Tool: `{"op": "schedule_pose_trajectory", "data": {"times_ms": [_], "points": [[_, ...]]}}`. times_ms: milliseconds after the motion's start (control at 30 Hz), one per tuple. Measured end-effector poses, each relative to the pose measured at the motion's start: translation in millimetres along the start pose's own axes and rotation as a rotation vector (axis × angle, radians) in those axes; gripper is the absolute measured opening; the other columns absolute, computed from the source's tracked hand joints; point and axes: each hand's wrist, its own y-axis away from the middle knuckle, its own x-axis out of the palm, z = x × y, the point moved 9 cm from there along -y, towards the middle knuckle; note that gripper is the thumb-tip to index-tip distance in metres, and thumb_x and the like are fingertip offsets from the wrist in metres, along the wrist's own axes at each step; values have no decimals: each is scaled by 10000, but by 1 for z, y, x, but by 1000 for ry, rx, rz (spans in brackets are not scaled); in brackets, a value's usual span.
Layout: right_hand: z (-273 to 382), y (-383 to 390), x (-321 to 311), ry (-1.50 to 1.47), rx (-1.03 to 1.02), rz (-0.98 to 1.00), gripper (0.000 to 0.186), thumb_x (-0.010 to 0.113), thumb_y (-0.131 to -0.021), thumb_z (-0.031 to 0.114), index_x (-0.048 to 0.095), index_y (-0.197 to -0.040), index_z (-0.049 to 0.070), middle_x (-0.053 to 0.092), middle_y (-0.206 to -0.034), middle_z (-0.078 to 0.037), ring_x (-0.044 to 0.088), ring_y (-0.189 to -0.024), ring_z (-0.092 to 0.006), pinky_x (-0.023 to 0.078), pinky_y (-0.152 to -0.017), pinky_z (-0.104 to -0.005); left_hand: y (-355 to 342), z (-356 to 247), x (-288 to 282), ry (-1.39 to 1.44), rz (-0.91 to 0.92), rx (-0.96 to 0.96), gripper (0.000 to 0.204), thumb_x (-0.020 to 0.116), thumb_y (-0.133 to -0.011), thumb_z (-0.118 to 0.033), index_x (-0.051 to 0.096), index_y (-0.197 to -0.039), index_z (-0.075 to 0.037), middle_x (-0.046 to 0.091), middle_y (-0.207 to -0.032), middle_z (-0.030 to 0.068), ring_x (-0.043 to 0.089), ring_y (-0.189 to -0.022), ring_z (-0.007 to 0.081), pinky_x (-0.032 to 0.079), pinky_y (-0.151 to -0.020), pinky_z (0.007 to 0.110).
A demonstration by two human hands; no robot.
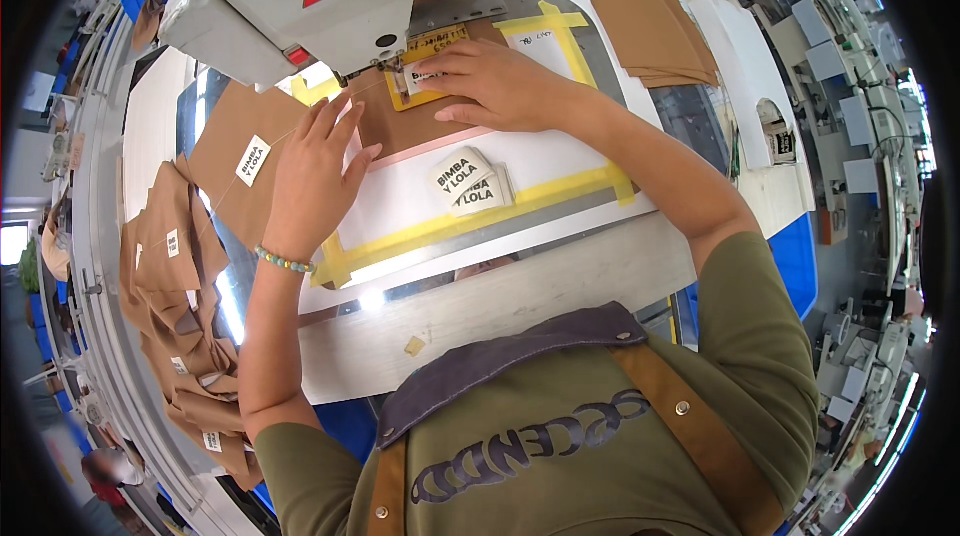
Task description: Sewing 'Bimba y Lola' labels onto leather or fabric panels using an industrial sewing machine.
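Watching from the side: brown panel (400, 138) is on the white sheet beneath the sewing machine head (290, 6), yellow template (408, 103) lying over it, white label (424, 79) showing in the window. Right hand (500, 86) is palm down, fingers stretched over template and label, thumb apart; flat, not gripping. Left hand (325, 161) has fingers loosely spread near the panel's left side, holding nothing I can see. Can't tell if those fingertips touch.

Risks, my read: label skews if the right fingers drag while pressing, or if the template slips on the panel. Fingertips sit close to the needle area, so a start with the hand there could injure. What looks like a thread (283, 139) runs past the left hand to the neighbouring labelled panel (225, 141); snag it and either piece could get tugged. Loose label stack (465, 179) is near enough for a sleeveless forearm to brush.

Orientation: label's long axis runs left to right, right end tipped slightly away from the wearer. Panel's near edge slants the same way. Panel's own long axis: can't tell, far part hidden.
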Motion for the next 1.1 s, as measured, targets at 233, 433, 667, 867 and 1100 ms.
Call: {"op": "schedule_pose_trajectory", "data": {"times_ms": [233,433,667,867,1100], "points": [[-4,-1,4,11,-8,60,476,618,-1102,438,710,-1433,109,581,-1611,-67,477,-1497,-326,405,-1255,-462,-5,8,-1,43,21,-13,462,769,-997,-211,684,-1387,22,660,-1496,172,588,-1394,390,508,-1142,475],[-10,-8,2,8,11,47,451,611,-1107,412,722,-1402,91,587,-1604,-82,500,-1478,-326,412,-1245,-465,-7,17,5,64,27,-11,470,765,-997,-195,674,-1400,29,671,-1469,187,576,-1404,401,489,-1160,488],[-26,-19,-1,3,28,-14,474,610,-1105,411,713,-1407,60,576,-1615,-101,500,-1478,-337,399,-1251,-473,-24,25,13,19,1,30,438,718,-1019,-146,659,-1419,22,684,-1429,220,541,-1428,457,466,-1179,530],[-28,-12,3,-3,18,68,548,610,-1104,422,656,-1463,10,541,-1631,-171,454,-1537,-358,363,-1286,-472,-32,14,16,68,16,86,439,695,-995,-81,660,-1421,22,712,-1382,210,586,-1326,477,465,-1171,526],[-48,49,-80,-48,178,-269,409,733,-1030,236,715,-1399,61,587,-1583,-152,472,-1516,-353,385,-1261,-477,-20,13,13,83,-51,100,514,705,-1021,-171,609,-1492,9,655,-1502,178,550,-1417,445,360,-1285,556]]}}
